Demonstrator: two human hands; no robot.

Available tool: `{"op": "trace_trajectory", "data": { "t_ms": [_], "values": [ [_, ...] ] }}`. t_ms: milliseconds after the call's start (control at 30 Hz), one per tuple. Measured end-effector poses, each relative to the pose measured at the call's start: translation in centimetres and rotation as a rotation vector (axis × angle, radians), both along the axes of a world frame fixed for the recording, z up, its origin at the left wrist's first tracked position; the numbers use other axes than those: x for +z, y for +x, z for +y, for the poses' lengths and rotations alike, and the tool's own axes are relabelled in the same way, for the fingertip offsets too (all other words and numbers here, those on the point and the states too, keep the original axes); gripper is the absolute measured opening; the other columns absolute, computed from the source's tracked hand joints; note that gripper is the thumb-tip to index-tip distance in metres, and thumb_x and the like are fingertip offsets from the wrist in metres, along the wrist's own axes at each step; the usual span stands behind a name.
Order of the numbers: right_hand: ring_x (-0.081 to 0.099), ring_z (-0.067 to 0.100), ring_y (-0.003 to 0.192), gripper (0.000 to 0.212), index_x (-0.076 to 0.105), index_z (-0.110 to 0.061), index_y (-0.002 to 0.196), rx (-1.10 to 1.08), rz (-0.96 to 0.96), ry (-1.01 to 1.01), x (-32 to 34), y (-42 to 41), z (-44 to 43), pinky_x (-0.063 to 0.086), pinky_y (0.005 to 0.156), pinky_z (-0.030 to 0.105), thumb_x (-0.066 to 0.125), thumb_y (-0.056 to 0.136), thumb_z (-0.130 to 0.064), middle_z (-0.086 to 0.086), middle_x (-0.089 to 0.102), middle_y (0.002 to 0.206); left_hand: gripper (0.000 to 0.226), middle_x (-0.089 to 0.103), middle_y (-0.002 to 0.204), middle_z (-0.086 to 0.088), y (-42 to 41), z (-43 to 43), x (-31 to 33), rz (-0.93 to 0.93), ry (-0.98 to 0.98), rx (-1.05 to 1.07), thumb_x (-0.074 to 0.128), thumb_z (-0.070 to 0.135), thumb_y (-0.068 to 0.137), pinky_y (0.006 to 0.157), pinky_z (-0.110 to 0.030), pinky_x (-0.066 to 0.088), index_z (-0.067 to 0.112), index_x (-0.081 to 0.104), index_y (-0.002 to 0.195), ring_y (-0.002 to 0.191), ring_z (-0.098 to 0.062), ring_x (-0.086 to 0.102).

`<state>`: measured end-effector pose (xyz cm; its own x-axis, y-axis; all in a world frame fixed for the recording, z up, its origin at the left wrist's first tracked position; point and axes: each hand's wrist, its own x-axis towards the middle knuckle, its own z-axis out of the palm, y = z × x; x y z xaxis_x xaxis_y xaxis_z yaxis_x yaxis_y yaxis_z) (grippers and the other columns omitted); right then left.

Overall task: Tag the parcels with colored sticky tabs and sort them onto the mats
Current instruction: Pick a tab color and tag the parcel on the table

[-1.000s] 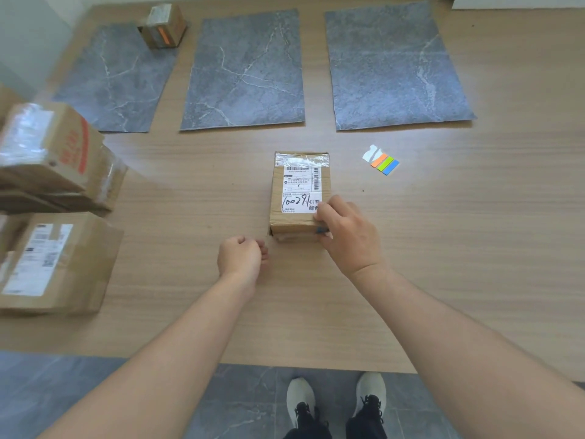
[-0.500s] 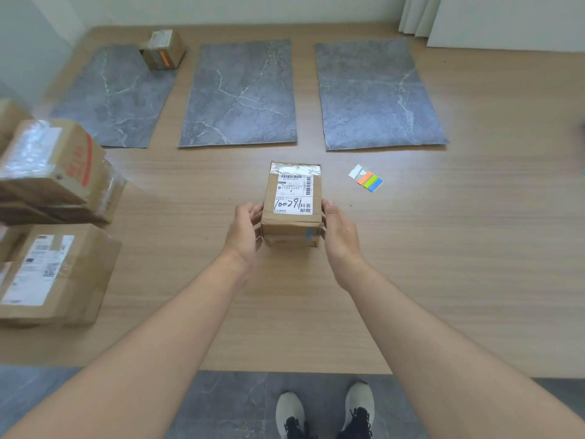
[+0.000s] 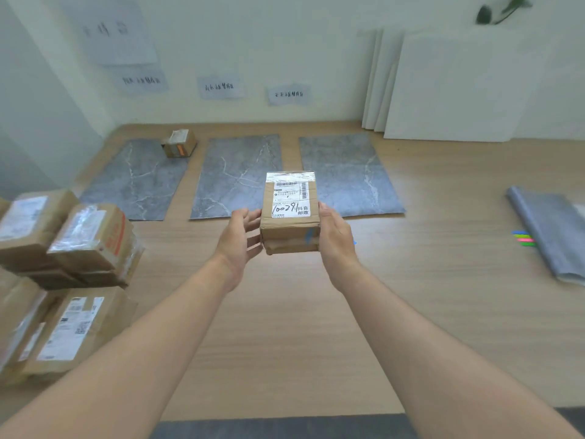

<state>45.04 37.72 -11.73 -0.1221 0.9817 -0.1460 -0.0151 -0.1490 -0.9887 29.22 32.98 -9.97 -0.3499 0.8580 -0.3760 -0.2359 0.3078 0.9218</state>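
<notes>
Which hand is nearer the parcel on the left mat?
Left. The left hand sits right of that parcel, toward the camera; right hand is farther right, past the held box.

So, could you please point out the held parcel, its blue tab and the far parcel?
held parcel (image 3: 289,199): head view, white shipping label.
blue tab (image 3: 309,235): head view, its middle.
far parcel (image 3: 179,136): head view, top label.

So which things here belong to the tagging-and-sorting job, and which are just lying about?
Job: blue-tabbed parcel; left hand; right hand; grey mats; orange-tabbed parcel on left mat; parcel stack; sticky tabs.
Lying about: white boards; grey sheet; plant.
</notes>
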Motion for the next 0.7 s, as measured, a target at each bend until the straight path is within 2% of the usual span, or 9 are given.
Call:
{"op": "trace_trajectory", "data": {
  "t_ms": [100, 200, 300, 400, 567, 700],
  "values": [
    [0.066, 0.003, 0.105, 0.035, 0.071, -0.030, 0.115, -0.017, -0.015, 0.083, 3.9, 0.3, 0.2, 0.048, 0.088, 0.023, 0.038, 0.108, -0.040, -0.014, 0.075, 0.110, 0.049, 0.069, 0.120, 0.006, 0.4, 0.0, 4.0, 0.025, 0.067, -0.017, 0.028, 0.043, 0.103, 0.089, -0.032, 0.051, 0.022, 0.065, 0.128, 0.096, -0.017, 0.064],
    [0.066, 0.008, 0.109, 0.038, 0.071, -0.031, 0.117, -0.036, -0.030, 0.140, 6.7, 0.6, 0.7, 0.051, 0.098, 0.033, 0.036, 0.106, -0.045, -0.013, 0.075, 0.112, 0.049, 0.069, 0.120, 0.004, 0.9, 0.1, 7.4, 0.054, 0.108, -0.031, 0.029, 0.044, 0.104, 0.087, -0.033, 0.053, 0.022, 0.066, 0.126, 0.097, -0.019, 0.065],
    [0.065, 0.003, 0.106, 0.037, 0.069, -0.031, 0.121, -0.076, -0.013, 0.178, 9.8, 1.4, 0.5, 0.049, 0.090, 0.026, 0.036, 0.107, -0.042, -0.016, 0.074, 0.111, 0.049, 0.069, 0.117, 0.003, 1.3, -0.1, 10.4, 0.082, 0.140, -0.050, 0.028, 0.046, 0.105, 0.092, -0.038, 0.052, 0.023, 0.068, 0.120, 0.098, -0.022, 0.064],
    [0.064, 0.001, 0.102, 0.037, 0.068, -0.030, 0.122, -0.078, 0.010, 0.186, 12.2, 2.0, 0.2, 0.045, 0.082, 0.020, 0.035, 0.108, -0.037, -0.015, 0.073, 0.110, 0.049, 0.068, 0.119, 0.003, 1.5, -0.2, 12.7, 0.094, 0.152, -0.073, 0.029, 0.048, 0.104, 0.100, -0.040, 0.051, 0.024, 0.068, 0.123, 0.102, -0.024, 0.064],
    [0.064, 0.006, 0.106, 0.034, 0.068, -0.033, 0.115, -0.107, 0.044, 0.163, 13.7, 2.5, 0.5, 0.046, 0.086, 0.022, 0.036, 0.108, -0.039, -0.015, 0.073, 0.107, 0.043, 0.067, 0.122, 0.000, 1.7, 0.2, 14.4, 0.075, 0.170, -0.110, 0.038, 0.047, 0.101, 0.103, -0.042, 0.050, 0.024, 0.067, 0.123, 0.105, -0.025, 0.065],
    [0.065, 0.009, 0.108, 0.037, 0.068, -0.030, 0.121, -0.101, 0.044, 0.152, 13.2, 3.0, 1.7, 0.047, 0.086, 0.024, 0.034, 0.108, -0.040, -0.010, 0.073, 0.112, 0.044, 0.067, 0.119, 0.000, 2.3, 1.7, 14.3, 0.089, 0.155, -0.107, 0.038, 0.047, 0.101, 0.102, -0.042, 0.050, 0.023, 0.067, 0.124, 0.102, -0.023, 0.064]
  ]
}}
